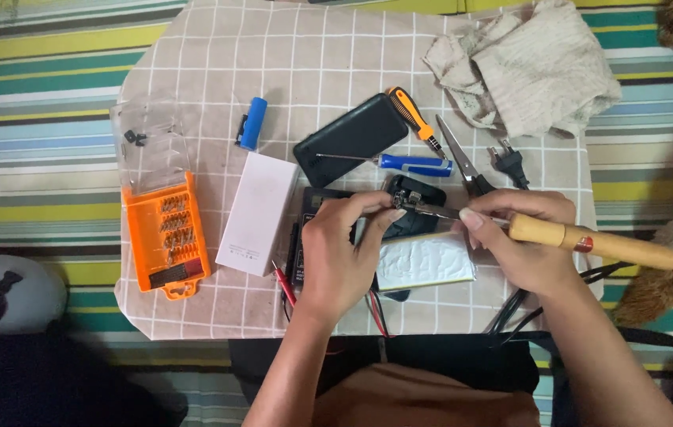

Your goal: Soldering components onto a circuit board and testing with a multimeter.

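My right hand (pixel 530 241) grips a soldering iron with a wooden handle (pixel 589 241); its metal tip points left at a small black part (pixel 415 198). My left hand (pixel 340 253) pinches that part from the left, fingertips next to the iron's tip. Under both hands lies a flat silver battery pouch (pixel 425 261) and a black multimeter (pixel 312 202), partly hidden by the left hand, with red probe leads (pixel 285 286) running out below.
On the checked cloth (pixel 194 63): an orange bit-set case (pixel 169 237) with clear lid, a white box (pixel 257 213), a blue cylindrical cell (pixel 254 122), a black phone-like slab (pixel 350 138), two screwdrivers (pixel 415 164), scissors (pixel 463 162), a plug (pixel 510 162), a crumpled rag (pixel 530 63).
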